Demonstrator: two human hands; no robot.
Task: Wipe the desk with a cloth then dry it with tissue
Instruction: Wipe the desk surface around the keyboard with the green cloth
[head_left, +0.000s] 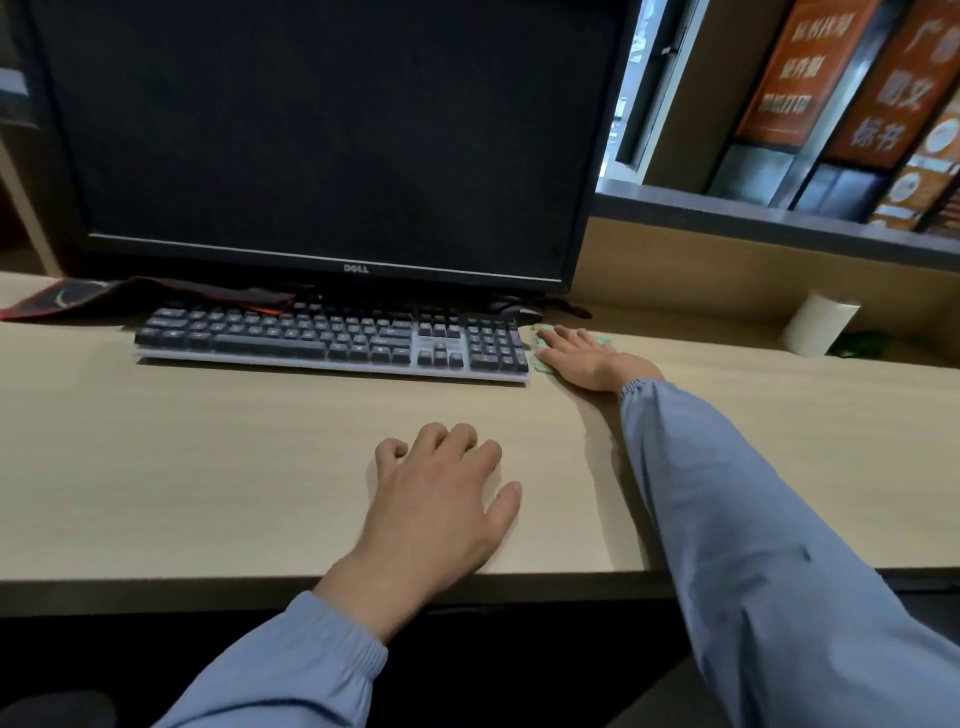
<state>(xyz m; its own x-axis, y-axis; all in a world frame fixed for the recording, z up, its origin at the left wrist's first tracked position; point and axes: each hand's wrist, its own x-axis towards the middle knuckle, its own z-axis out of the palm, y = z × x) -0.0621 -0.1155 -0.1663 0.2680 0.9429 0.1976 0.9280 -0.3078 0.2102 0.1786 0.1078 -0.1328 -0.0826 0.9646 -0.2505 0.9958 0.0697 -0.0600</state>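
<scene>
From the head view, the right hand (587, 364) lies flat on the green cloth (543, 335), grip wide, pressing it to the worktop (208, 467) just beside the keyboard's (332, 338) right end. The left hand (441, 499) rests near the front edge, loosely curled, holding nothing. A tissue roll (818, 325) stands far right.

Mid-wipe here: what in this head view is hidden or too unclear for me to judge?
- Cloth: head view, mostly under the right hand; its size and fold are hidden.
- Desk behind the keyboard: head view, blocked by the keyboard and monitor.
- Green thing beside the white roll: head view, too dark and blurred to identify.
- Desk's right end: head view, cut off by the frame edge.
</scene>
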